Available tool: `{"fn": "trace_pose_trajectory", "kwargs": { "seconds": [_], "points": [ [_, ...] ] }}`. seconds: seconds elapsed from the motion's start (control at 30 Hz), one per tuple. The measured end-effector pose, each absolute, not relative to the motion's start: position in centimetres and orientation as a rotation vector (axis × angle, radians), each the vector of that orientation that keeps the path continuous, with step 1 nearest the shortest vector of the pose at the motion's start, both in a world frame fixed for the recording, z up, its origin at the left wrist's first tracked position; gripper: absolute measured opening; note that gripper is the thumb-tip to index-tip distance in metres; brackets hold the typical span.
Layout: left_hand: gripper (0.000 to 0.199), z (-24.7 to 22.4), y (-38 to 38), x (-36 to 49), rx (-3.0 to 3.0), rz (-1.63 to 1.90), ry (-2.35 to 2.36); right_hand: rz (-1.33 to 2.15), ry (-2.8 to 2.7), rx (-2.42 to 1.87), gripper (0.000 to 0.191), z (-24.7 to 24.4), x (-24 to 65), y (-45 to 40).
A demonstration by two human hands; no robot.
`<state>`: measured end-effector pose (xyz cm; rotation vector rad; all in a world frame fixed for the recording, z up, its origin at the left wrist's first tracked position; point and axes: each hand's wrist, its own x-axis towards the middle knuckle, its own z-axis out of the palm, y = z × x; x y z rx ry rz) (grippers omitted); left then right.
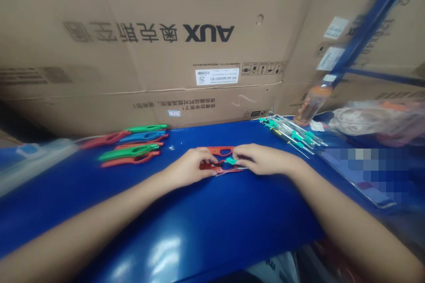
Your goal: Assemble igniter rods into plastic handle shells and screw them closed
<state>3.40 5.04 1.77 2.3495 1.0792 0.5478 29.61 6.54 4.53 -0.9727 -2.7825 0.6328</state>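
Note:
At the middle of the blue table, my left hand [189, 169] is closed on an orange plastic handle piece [207, 166], its fingertips near a small dark part. From the other side, my right hand [262, 159] pinches a small teal plastic piece [230, 161] over the same handle. A thin metal rod shows by its fingertips, partly hidden. Just behind both hands lies another orange handle piece [221, 151] with an oval opening. Fine detail between the fingers is blurred.
Several red, green and blue handles [136, 152] are piled at left on the blue table [212, 225]. Metal rods with teal pieces [292, 135] lie at back right, near an orange drink bottle [312, 104] and plastic bags [368, 119]. A large cardboard box [149, 66] stands behind.

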Motion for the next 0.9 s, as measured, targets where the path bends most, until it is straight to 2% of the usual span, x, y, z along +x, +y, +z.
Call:
{"fn": "trace_pose_trajectory", "kwargs": {
  "seconds": [0.23,0.6,0.9],
  "points": [
    [0.022,2.7,5.0,3.7,2.431,0.426,1.073,0.256,-2.896,-0.983,0.014,3.2,27.8,5.2],
    [0.016,2.4,4.9,3.9,2.41,0.408,1.091,0.346,-2.839,-0.842,0.011,3.2,27.4,5.4],
    [0.025,1.4,5.0,3.8,2.155,0.475,1.138,0.385,-2.788,-0.75,0.016,2.7,27.5,5.7]
  ]
}}
